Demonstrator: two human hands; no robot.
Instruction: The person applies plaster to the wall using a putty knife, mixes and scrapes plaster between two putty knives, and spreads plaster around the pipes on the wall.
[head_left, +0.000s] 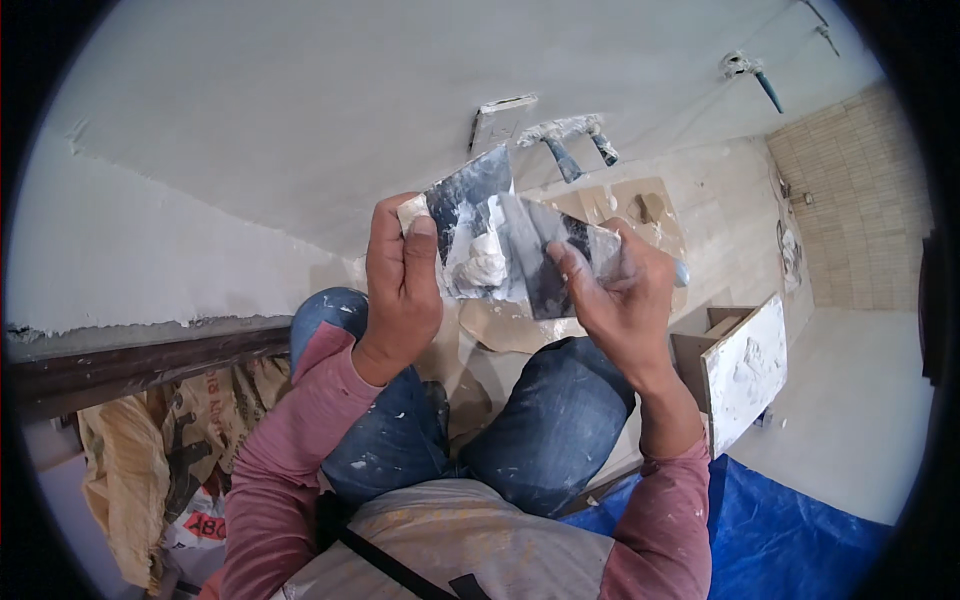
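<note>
In front of my knees, my left hand [403, 270] is closed on a wide putty knife [466, 194], its dark metal blade smeared with white. A lump of white putty [484, 262] sits on that blade. My right hand [622, 295] grips a second putty knife [537, 268], thumb pressed on its flat blade. The edge of this second blade meets or overlaps the first one beside the putty; exact contact is hard to make out. Both handles are mostly hidden by my fingers. White smears mark my right fingers and my jeans.
A pale wall carries a switch box [502, 122] and blue pipe ends [562, 159] with white filler. Brown cardboard [655, 222] lies on the floor. At right stand a white-smeared wooden box [745, 375] and a blue tarp [800, 540]. Sacks [195, 440] are at left.
</note>
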